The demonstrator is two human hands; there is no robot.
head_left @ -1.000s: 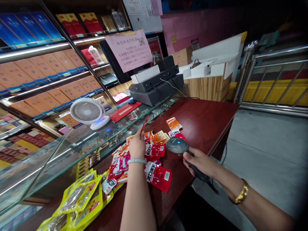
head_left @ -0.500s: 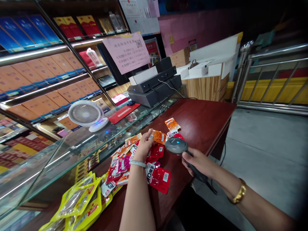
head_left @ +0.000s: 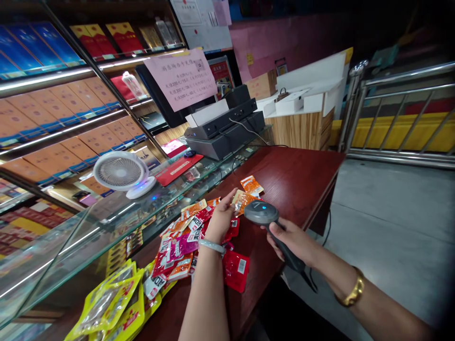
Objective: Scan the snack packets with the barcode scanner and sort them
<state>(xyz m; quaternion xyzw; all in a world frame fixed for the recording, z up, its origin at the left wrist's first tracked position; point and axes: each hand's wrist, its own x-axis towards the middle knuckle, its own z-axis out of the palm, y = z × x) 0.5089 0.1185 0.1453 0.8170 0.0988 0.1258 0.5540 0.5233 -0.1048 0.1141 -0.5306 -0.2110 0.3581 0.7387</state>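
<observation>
My right hand (head_left: 289, 241) is wrapped round the handle of a dark grey barcode scanner (head_left: 261, 213), whose top shows a small blue light. Just left of the scanner's head, my left hand (head_left: 221, 220) grips the near edge of an orange snack packet (head_left: 242, 200); part of the packet lies behind the scanner. Under and around my left hand spreads a heap of small packets, among them a magenta packet (head_left: 187, 242) and a red packet (head_left: 236, 271) with its barcode facing up. Beyond the held one, another orange packet (head_left: 251, 184) lies on the wooden tabletop.
Yellow bags (head_left: 110, 303) are stacked at the near left. A glass counter (head_left: 85, 251) runs along the left, bearing a white fan (head_left: 122, 170) and a red envelope (head_left: 179, 169). Behind stand a dark cash drawer (head_left: 223, 142) and a monitor with a pink sign (head_left: 181, 78). A metal railing (head_left: 401, 156) is at right.
My left hand has moved slightly right and turned, bringing the orange packet up closer to the scanner's head. The scanner stays nearly in place, and the view has shifted slightly.
</observation>
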